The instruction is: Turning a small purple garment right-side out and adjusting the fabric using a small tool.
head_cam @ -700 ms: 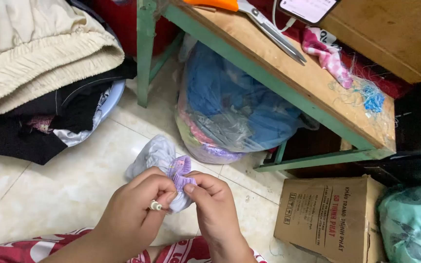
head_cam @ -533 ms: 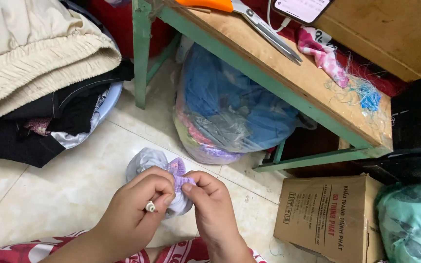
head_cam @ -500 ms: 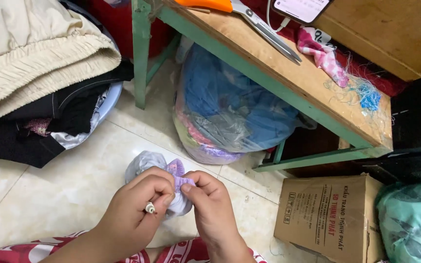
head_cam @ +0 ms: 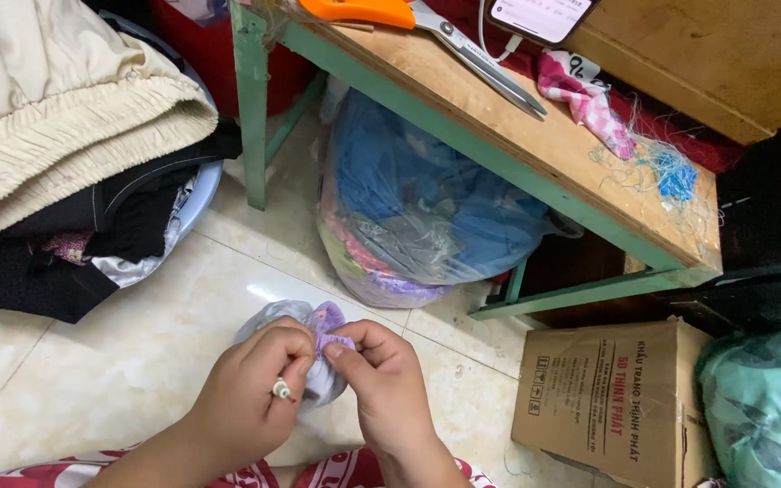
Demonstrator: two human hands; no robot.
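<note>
Since the earlier frames, both hands have held nearly the same pose at lower centre of the frame, the bundle shifting only slightly. Left hand [head_cam: 250, 398], wearing a ring, is closed around a small grey cloth bundle [head_cam: 268, 321], thumb and forefinger pinching its purple gathered edge [head_cam: 327, 325]. Right hand [head_cam: 381, 380] is also closed, fingertips pinched on the same purple edge from the right, so the two grips meet on it. Whether a needle or thread is held cannot be told. Judged step: close finger work on the purple edge, gathering or adjusting it; the next move appears to call for a steady left-hand hold while the right fingers shift a little along the edge. Below lies the tiled floor [head_cam: 137, 343]. Further out: a clear bag of fabric [head_cam: 427, 208] under a green-framed wooden bench [head_cam: 544, 145] at upper centre, orange-handled scissors [head_cam: 445, 27] on it, folded clothes [head_cam: 65, 117] upper left, a cardboard box [head_cam: 616, 398] lower right.
</note>
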